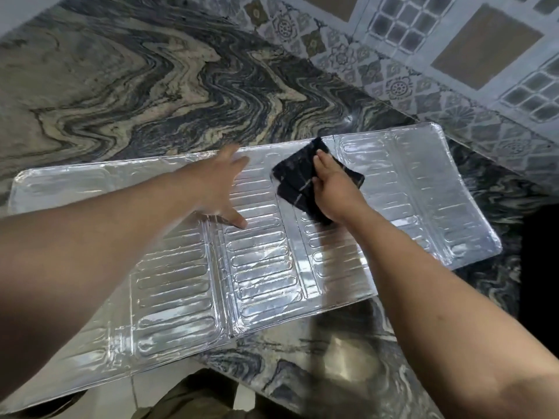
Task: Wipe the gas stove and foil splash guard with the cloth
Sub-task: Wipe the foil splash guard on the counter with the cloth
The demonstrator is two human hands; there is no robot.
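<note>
A silver foil splash guard [260,267] lies unfolded flat across the marbled counter, its near left part hanging over the counter's front edge. My right hand [335,189] presses a folded dark cloth [298,176] with thin pale stripes onto the guard's middle panel. My left hand [223,189] rests flat on the foil just left of the cloth, fingers spread, thumb pointing toward me. No gas stove is in view.
The grey and beige marbled counter [136,86] stretches behind the guard. A patterned tiled wall [438,55] rises at the back right. A dark gap [541,267] lies at the right edge. Floor tiles and my clothing [193,397] show below the counter's edge.
</note>
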